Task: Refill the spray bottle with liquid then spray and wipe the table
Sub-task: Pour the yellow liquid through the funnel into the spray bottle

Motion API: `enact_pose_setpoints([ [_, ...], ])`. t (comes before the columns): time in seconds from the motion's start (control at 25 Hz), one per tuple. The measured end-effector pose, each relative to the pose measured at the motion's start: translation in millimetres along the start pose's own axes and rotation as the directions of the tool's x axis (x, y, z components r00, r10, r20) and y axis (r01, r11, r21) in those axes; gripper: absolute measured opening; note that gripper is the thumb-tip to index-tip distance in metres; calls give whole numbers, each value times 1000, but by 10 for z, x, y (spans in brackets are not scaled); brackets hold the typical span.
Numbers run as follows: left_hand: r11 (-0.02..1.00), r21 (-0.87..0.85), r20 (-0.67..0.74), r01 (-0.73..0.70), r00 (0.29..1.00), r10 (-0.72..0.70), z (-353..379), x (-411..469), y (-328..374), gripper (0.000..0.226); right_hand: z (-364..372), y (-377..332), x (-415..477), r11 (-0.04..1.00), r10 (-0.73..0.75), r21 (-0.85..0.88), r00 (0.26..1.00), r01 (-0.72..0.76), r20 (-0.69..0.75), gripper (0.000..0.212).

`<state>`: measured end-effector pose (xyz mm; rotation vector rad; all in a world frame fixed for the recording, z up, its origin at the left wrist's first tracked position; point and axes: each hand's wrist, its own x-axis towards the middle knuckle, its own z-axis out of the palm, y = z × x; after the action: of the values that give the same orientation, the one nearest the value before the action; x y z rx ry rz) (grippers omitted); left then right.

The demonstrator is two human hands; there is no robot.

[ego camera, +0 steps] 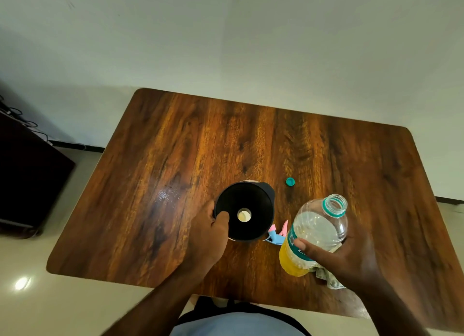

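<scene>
We found the refill only prepared: the left hand (209, 232) gripped the rim of one black funnel (244, 211) standing near the tabletop's (175, 147) near edge, evidently on the hidden spray bottle, while the right hand (351, 257) was closed round one uncapped bottle (317, 231) of yellow liquid, upright, nothing poured as far as we could judge. We counted one green cap (290, 181) mid-table, one pink-and-blue sprayer head (277, 235) between funnel and bottle, and one cloth (331, 279) under the right hand; pouring, spraying and wiping remained.

A plain room indoors, likely a home or small office: bare white wall (226, 34), glossy cream tiled floor (75, 298), wood-grain laminate bench (175, 147), dark cabinet (25, 172) with loose cables.
</scene>
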<state>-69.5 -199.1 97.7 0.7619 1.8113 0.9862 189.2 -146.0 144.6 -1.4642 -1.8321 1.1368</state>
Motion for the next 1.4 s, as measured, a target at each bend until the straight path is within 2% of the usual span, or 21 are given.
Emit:
enact_pose_setpoints([
  [0.4,1000,-15,13,-4,1000,5,-78,54,11,19,68,-144,75,991,63,-124,985,-43,161,90],
  [0.64,1000,14,107,-14,994,12,-107,80,-44,21,105,-191,79,979,77,-198,982,-42,170,89],
  [0.8,999,32,133,-41,990,36,-120,78,-74,20,113,-297,83,944,115,-327,969,-39,218,82],
  [0.96,994,82,145,-77,987,64,-122,120,-135,18,163,-307,91,873,153,-488,948,4,279,93],
  [1.12,994,70,150,-87,986,76,-129,136,-156,24,227,-357,88,810,264,-586,905,-21,332,103],
  [1.24,995,65,151,-79,986,68,-156,136,-165,17,281,-415,82,740,347,-672,869,-22,353,105],
  [1.4,996,21,185,-81,980,76,-197,126,-140,22,329,-426,83,662,417,-749,833,-6,362,125],
])
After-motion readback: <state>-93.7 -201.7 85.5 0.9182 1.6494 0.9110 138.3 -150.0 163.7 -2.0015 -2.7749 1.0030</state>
